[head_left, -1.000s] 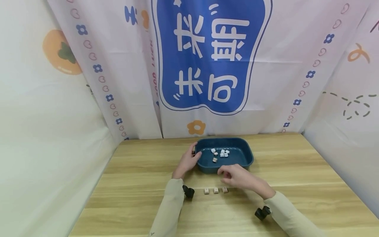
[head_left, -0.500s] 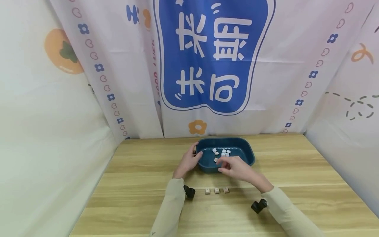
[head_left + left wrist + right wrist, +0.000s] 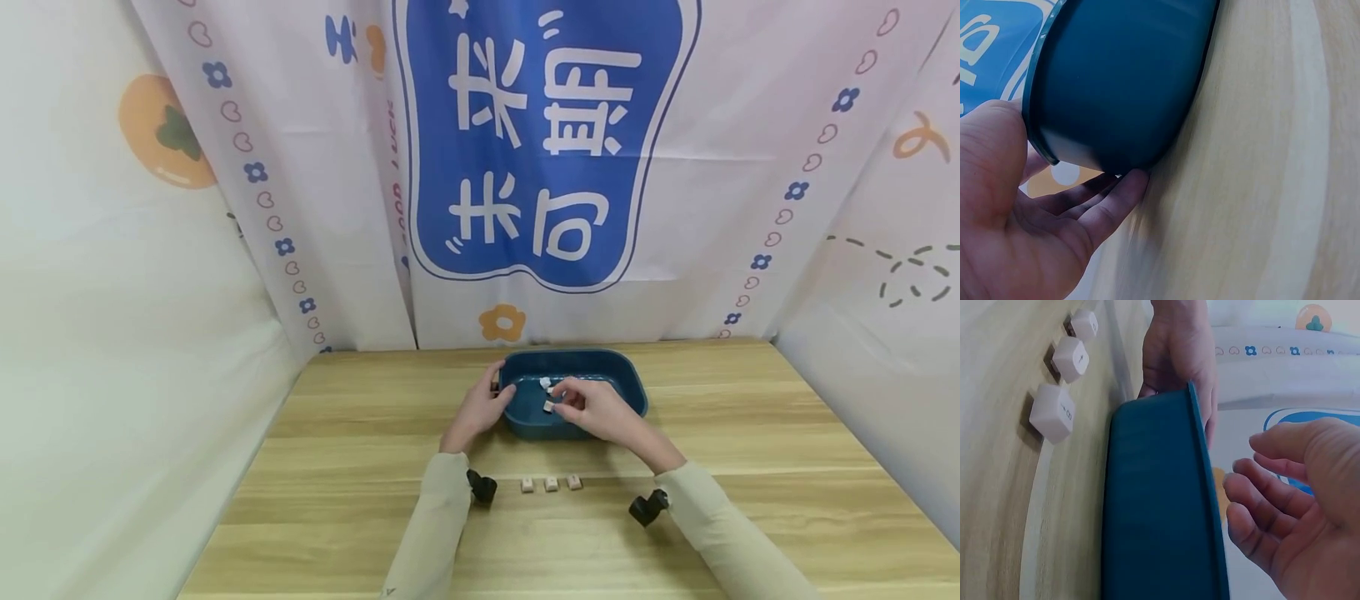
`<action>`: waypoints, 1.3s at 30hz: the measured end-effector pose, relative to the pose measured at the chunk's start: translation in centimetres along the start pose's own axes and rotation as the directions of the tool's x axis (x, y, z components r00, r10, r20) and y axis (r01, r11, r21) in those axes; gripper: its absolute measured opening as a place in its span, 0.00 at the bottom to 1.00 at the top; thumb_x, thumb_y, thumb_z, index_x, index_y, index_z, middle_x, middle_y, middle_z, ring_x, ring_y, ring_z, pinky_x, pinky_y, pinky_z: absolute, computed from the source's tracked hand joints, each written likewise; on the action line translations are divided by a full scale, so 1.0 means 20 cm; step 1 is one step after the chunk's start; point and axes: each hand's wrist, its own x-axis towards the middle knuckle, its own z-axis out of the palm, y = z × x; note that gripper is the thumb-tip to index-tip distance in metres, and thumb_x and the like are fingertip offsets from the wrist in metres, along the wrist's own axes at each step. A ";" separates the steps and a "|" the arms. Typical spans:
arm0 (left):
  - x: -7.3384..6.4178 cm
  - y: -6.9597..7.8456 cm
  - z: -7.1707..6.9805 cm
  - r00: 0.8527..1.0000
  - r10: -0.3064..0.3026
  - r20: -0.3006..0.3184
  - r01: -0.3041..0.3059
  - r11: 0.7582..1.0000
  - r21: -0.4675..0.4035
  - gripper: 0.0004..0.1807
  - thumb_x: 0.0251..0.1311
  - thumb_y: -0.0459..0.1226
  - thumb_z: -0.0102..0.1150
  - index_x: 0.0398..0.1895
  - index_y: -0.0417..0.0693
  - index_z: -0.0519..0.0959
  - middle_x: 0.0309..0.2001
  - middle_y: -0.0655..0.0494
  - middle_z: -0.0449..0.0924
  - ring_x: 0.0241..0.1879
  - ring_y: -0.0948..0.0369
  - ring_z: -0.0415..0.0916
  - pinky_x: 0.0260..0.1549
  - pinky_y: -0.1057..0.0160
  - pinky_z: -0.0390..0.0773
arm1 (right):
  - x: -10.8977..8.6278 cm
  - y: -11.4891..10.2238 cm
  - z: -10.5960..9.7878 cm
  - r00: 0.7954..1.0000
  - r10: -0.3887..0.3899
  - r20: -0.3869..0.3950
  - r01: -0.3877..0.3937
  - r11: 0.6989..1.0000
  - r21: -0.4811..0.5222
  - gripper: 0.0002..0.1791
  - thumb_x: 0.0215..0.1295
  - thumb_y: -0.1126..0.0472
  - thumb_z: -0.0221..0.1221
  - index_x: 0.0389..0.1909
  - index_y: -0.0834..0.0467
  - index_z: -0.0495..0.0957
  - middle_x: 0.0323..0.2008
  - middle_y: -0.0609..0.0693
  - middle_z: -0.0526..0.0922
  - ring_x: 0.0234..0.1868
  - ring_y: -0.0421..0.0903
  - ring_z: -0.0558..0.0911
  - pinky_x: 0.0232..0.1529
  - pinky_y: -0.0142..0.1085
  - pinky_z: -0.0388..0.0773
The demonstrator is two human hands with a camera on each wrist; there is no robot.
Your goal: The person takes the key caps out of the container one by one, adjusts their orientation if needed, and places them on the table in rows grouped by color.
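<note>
A dark blue plastic tray [image 3: 532, 430] stands near the back of the wooden table. At its left end my left hand [image 3: 478, 408] grips it, the thumb over the rim and the fingers against the outer wall. My right hand [image 3: 600, 410] is over the tray's front part, fingers loosely bent, with a gap between thumb and fingertips in the right wrist view and nothing seen between them. A pale keycap [image 3: 548, 407] lies in the tray just by those fingertips, and a white keycap [image 3: 545, 382] farther back. The right hand hides the other keycaps inside.
In front of the tray, three pale keycaps [image 3: 551, 484] sit in a row on the table [image 3: 337, 500]; the nearest keycap [image 3: 1054, 414] bears a printed mark. A printed cloth [image 3: 345, 275] hangs behind the table's back edge. A dark camera [image 3: 648, 507] is on the right wrist.
My right hand has moved forward from the tray's front edge to above its inside, covering several keycaps. The left hand keeps its hold on the tray.
</note>
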 end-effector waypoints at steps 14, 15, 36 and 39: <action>-0.01 -0.02 0.02 1.000 -0.004 0.005 0.004 1.000 -0.001 0.32 0.72 0.48 0.50 0.76 0.63 0.56 0.68 0.40 0.68 0.66 0.46 0.69 0.61 0.44 0.72 | 0.05 0.13 0.04 0.992 0.102 0.076 -0.104 0.994 0.029 0.12 0.66 0.60 0.62 0.48 0.59 0.81 0.30 0.43 0.82 0.28 0.38 0.75 0.29 0.30 0.74; -0.01 -0.02 0.02 1.000 -0.007 0.002 0.007 1.000 -0.007 0.31 0.72 0.49 0.50 0.76 0.63 0.56 0.68 0.40 0.68 0.66 0.46 0.69 0.61 0.44 0.72 | 0.06 0.14 0.04 0.991 0.102 0.091 -0.106 0.994 0.034 0.12 0.65 0.60 0.62 0.48 0.59 0.80 0.30 0.43 0.82 0.28 0.38 0.75 0.29 0.30 0.74; 0.01 -0.04 0.01 1.000 -0.006 -0.013 0.006 1.000 0.006 0.31 0.71 0.49 0.51 0.75 0.63 0.57 0.68 0.41 0.69 0.65 0.46 0.70 0.61 0.44 0.72 | 0.19 0.25 0.08 0.927 0.136 0.350 -0.159 0.986 0.039 0.15 0.66 0.61 0.61 0.53 0.58 0.80 0.30 0.46 0.83 0.29 0.39 0.78 0.33 0.34 0.75; 0.01 -0.03 0.01 1.000 0.001 -0.013 -0.001 1.000 0.004 0.31 0.71 0.48 0.51 0.75 0.62 0.57 0.68 0.40 0.68 0.65 0.46 0.70 0.61 0.43 0.72 | 0.20 0.25 0.08 0.924 0.133 0.358 -0.156 0.987 0.035 0.15 0.66 0.61 0.61 0.53 0.58 0.80 0.29 0.46 0.83 0.28 0.40 0.78 0.32 0.34 0.75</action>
